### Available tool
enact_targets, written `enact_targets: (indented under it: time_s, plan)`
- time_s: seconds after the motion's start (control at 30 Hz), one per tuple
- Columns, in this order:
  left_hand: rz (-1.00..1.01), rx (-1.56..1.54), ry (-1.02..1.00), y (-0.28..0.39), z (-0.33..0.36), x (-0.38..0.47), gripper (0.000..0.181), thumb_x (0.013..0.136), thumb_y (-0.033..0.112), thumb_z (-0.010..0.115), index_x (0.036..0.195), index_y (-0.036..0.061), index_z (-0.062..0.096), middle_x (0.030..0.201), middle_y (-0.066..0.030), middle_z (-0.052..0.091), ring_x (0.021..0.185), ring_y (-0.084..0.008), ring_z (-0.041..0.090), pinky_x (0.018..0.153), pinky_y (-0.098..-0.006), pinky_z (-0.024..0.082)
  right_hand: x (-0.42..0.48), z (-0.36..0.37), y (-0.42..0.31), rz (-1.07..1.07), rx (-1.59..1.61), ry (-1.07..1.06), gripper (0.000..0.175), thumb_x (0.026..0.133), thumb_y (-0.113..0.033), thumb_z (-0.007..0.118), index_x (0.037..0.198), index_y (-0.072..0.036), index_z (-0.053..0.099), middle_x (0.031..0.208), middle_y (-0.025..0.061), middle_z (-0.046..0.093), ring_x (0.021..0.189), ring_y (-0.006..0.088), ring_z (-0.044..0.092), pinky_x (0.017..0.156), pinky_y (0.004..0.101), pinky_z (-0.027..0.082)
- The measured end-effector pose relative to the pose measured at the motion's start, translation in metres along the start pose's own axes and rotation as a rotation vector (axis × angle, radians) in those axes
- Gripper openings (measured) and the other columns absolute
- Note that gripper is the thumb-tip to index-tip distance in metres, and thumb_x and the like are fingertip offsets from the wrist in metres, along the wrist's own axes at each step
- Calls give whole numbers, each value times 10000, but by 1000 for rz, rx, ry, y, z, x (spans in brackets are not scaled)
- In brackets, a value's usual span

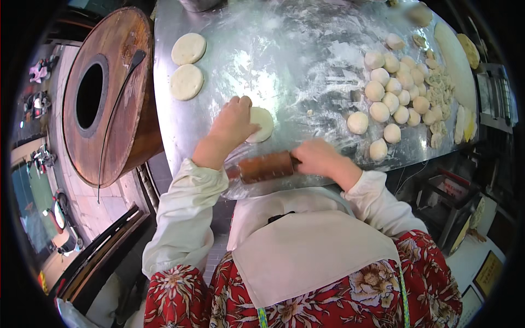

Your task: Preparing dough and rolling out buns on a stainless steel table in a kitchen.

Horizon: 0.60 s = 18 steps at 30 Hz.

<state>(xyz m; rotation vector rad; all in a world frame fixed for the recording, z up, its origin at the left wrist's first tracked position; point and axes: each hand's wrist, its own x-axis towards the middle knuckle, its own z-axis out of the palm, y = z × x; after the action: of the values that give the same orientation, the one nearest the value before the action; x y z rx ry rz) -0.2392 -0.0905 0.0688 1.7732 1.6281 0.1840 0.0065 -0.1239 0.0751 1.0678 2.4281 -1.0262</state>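
My left hand grips the left edge of a flat, round dough disc on the metal worktop, its thumb over the top and the far fingers bent past the rim. Closer to my body, my right hand is closed around the right handle of a wooden rolling pin. The pin's thick roller lies crosswise at the table's near edge, apart from the disc, and its left handle is free. Two finished-looking flat dough rounds, one upper and one lower, lie touching at the table's left side.
Several floured dough balls cluster on the right of the metal worktop, beside crumbly dough scraps and a long dough slab. Left of the table stands a round wooden barrel oven with a dark opening and a thin metal rod across it.
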Motion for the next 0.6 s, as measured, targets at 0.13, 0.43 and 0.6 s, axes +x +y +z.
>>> enact_targets:
  time_s: [0.13,0.43,0.6]
  plan:
    - [-58,-7,-133,2,-13,2,490,654,240,833,1005,-2,592,1008,-194,611,938,-348,595,771,-406,467,-5,13,4,0,-11,13,126,700,-168,641,750,-64,693,715,165,662,705,360,658,646,458,518]
    - [254,-115,278,3,-4,-59,460,770,26,703,1220,32,607,1309,-162,561,1176,-322,535,1004,-376,430,-22,-4,3,32,12,81,127,710,-164,630,750,-48,665,695,173,649,690,373,646,638,476,504]
    - [92,-42,573,-9,-22,-43,401,900,7,567,1299,45,574,1397,-166,510,1322,-313,457,1095,-406,362,-9,-33,0,55,37,336,111,729,-139,610,763,-53,671,688,164,652,687,368,655,637,479,508]
